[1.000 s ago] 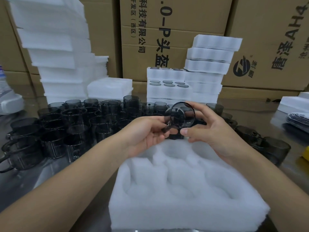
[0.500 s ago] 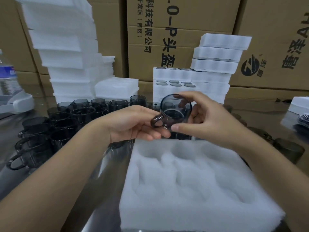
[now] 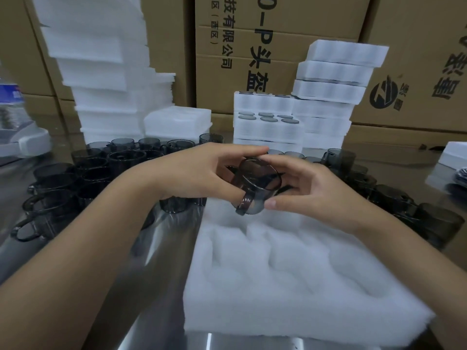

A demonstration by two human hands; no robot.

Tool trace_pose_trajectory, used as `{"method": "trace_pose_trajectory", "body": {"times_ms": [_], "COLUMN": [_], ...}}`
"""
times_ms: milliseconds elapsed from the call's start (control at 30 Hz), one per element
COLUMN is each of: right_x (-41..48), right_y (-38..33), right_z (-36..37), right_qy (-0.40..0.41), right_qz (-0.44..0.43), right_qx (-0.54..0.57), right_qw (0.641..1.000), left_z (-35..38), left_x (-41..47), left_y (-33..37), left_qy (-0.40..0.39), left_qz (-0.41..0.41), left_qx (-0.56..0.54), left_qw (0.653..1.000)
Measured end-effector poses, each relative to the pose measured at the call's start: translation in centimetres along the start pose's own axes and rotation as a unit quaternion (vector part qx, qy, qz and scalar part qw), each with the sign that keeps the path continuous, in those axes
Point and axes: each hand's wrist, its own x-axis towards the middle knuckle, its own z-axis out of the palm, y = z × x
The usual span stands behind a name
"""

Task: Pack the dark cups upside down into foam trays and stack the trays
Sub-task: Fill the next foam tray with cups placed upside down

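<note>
Cardboard boxes (image 3: 278,34) fill the whole back, with a tall, messy pile of foam sheets (image 3: 101,72) leaning on the left. Up front sits the foam tray (image 3: 290,311), pockets facing up. Behind it there's a stack of packed trays (image 3: 328,104), and a crowd of loose dark cups (image 3: 101,168) off to the left. The left hand (image 3: 197,173) and right hand (image 3: 310,190) both grip one cup (image 3: 257,188), tilted, handle down, just above the tray's far edge.

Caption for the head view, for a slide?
Left hand and right hand hold a dark cup over an empty foam tray; loose cups at left, packed trays stacked behind.
</note>
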Motion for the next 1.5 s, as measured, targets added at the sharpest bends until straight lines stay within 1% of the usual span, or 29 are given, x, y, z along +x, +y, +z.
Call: {"method": "trace_pose_trajectory", "body": {"times_ms": [33,100,167,200,267,400,467,600,667,733,967,1133,1233,1333,1500], "right_x": [0.0,0.0,0.0,0.0,0.0,-0.1,-0.1,-0.2,-0.2,-0.2,-0.2,-0.2,-0.3,-0.3,-0.4], "right_y": [0.1,0.2,0.2,0.2,0.1,0.2,0.2,0.1,-0.2,-0.4,-0.5,-0.1,0.0,-0.3,-0.5], "right_z": [0.0,0.1,0.1,0.1,0.2,0.2,0.1,0.0,0.0,0.1,0.1,-0.2,-0.2,0.2,0.2], "right_qy": [-0.002,0.002,-0.002,-0.009,-0.028,-0.051,-0.049,-0.048,-0.066,-0.081,-0.085,-0.09,-0.089,-0.106,-0.12], "right_qz": [0.005,0.023,0.038,0.042,0.051,0.052,0.051,0.061,0.077,0.075,0.071,0.085,0.082,0.062,0.078], "right_qx": [0.009,0.028,0.018,0.003,-0.02,-0.01,-0.007,-0.047,-0.066,-0.064,-0.083,-0.08,-0.08,-0.122,-0.152], "right_qw": [1.0,0.999,0.999,0.999,0.998,0.997,0.998,0.996,0.993,0.992,0.99,0.989,0.989,0.985,0.978], "left_z": [-0.1,-0.5,-0.5,-0.4,-0.1,0.4,0.7,0.7,0.6,0.2,-1.3,-1.7,-1.4,-0.8,-0.5], "left_x": [-0.2,-0.7,-1.0,-1.1,-1.0,-0.7,-0.5,-0.5,-0.6,-0.8,-1.4,-1.5,-1.3,-1.0,-0.7], "left_y": [0.2,0.4,0.8,1.0,1.1,0.8,0.7,0.7,0.7,0.8,0.6,0.4,0.8,1.0,0.9], "left_qy": [0.005,0.002,-0.032,-0.045,-0.045,0.017,0.024,0.006,-0.013,-0.038,-0.065,-0.062,-0.065,-0.083,-0.072], "left_qz": [-0.006,-0.042,-0.089,-0.104,-0.117,-0.123,-0.131,-0.153,-0.168,-0.175,-0.153,-0.147,-0.15,-0.161,-0.176], "left_qx": [0.016,0.068,0.142,0.158,0.157,0.169,0.189,0.218,0.219,0.205,0.16,0.145,0.176,0.217,0.246], "left_qw": [1.0,0.997,0.985,0.981,0.98,0.978,0.973,0.964,0.961,0.962,0.973,0.976,0.971,0.959,0.951]}}
